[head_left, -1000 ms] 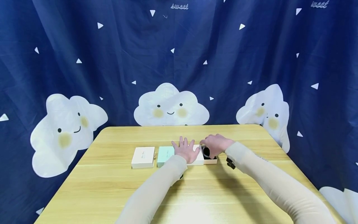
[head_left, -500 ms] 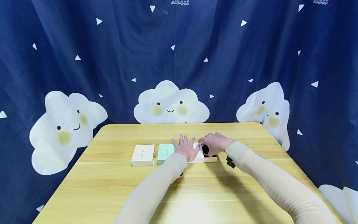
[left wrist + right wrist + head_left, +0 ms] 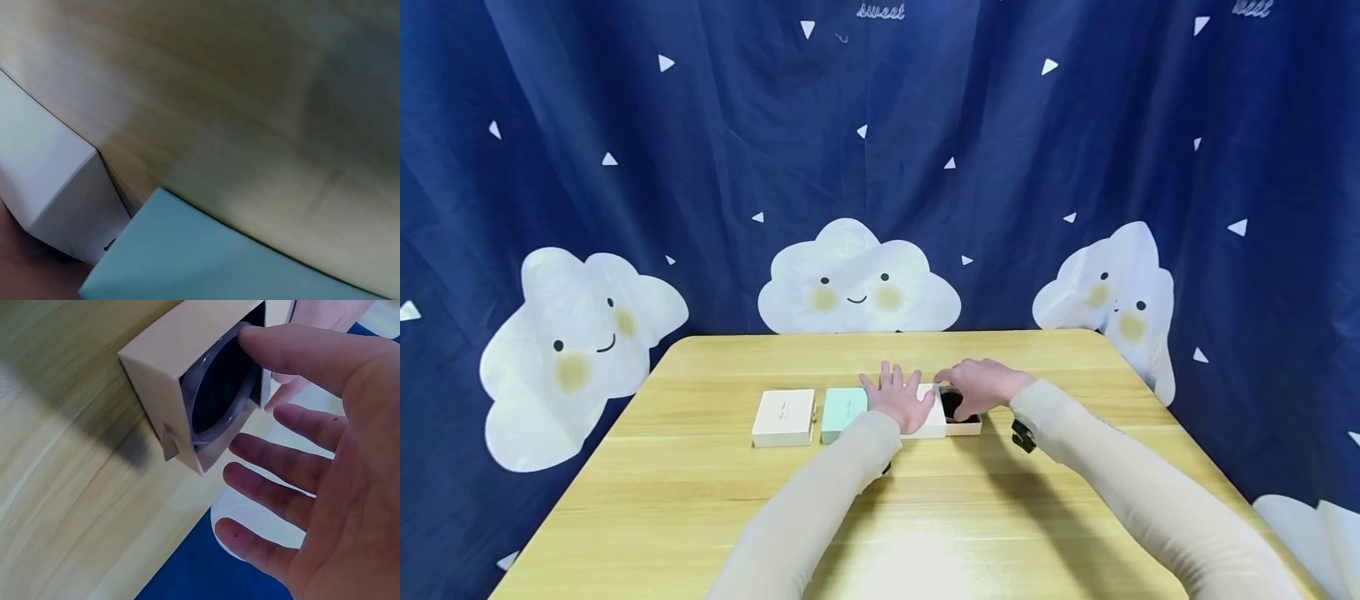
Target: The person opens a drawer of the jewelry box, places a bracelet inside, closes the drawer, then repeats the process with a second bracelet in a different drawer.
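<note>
In the head view, my left hand (image 3: 901, 402) rests palm down with fingers spread on a white box sleeve (image 3: 934, 419). From the sleeve's right side a pink drawer tray (image 3: 964, 429) sticks out, lined in black. In the right wrist view a translucent greyish bangle (image 3: 204, 374) lies in the pink tray. My right hand (image 3: 981, 387) is over the tray, its thumb (image 3: 294, 353) touching the bangle's rim. The other fingers of that hand are loosely extended outside the tray. The left wrist view shows a corner of the white sleeve (image 3: 44, 156) beside a mint box (image 3: 187, 250).
Left of the sleeve are the mint box (image 3: 842, 412) and another white box (image 3: 783, 417) with printed lettering and a small pull at its right side. All stand in a row on the wooden table (image 3: 700, 500). A blue curtain with clouds (image 3: 715, 167) hangs behind the table.
The camera view shifts slightly. My right hand has moved very little over the tray, and less of the bangle shows in the head view. My left hand stays on the sleeve.
</note>
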Action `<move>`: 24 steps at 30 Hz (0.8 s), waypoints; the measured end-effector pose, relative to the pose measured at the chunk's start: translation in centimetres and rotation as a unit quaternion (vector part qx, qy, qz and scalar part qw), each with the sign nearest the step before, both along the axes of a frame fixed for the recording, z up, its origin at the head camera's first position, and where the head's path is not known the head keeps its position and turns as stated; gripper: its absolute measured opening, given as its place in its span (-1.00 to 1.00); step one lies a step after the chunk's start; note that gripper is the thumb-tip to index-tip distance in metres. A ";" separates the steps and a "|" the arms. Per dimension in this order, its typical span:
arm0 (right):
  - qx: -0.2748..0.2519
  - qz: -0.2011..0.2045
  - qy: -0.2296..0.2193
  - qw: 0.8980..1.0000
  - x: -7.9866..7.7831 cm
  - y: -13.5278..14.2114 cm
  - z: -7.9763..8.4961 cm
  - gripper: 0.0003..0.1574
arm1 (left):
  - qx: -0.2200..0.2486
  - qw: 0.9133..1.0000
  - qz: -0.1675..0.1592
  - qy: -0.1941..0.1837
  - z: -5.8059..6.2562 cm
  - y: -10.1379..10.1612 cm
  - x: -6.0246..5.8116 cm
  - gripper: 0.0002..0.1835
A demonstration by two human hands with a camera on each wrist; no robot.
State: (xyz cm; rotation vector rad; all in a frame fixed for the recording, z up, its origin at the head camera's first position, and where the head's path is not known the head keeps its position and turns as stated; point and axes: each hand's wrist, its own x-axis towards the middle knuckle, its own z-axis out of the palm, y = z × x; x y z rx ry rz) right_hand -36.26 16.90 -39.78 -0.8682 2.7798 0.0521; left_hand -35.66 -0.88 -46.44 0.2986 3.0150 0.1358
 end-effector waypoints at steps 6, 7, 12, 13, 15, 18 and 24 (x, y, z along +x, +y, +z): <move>-0.037 -0.008 -0.019 0.999 0.5 0.8 0.3 -0.09 | 0.003 1.000 0.001 0.000 0.5 -0.1 0.6 -0.29; -0.042 -0.011 -0.020 0.999 0.6 1.0 0.3 -0.08 | 0.002 1.000 0.000 0.000 0.6 -0.1 0.8 -0.29; -0.053 -0.017 -0.026 0.998 0.6 2.1 -0.1 0.01 | 0.000 1.000 0.001 0.000 0.8 -0.1 1.0 -0.29; -0.056 -0.017 -0.027 0.998 0.6 2.3 -0.1 0.04 | 0.001 1.000 0.001 0.001 0.7 -0.1 1.0 -0.29; -0.064 -0.016 -0.034 0.997 0.6 2.7 -0.2 0.09 | -0.001 1.000 0.001 0.001 0.7 -0.1 0.9 -0.28; -0.072 -0.017 -0.041 0.996 0.6 3.0 -0.4 0.16 | -0.001 1.000 0.001 0.002 0.6 -0.1 0.8 -0.28; -0.075 -0.023 -0.042 0.996 0.6 3.6 -0.9 0.26 | -0.001 1.000 0.001 0.005 0.7 0.0 0.9 -0.29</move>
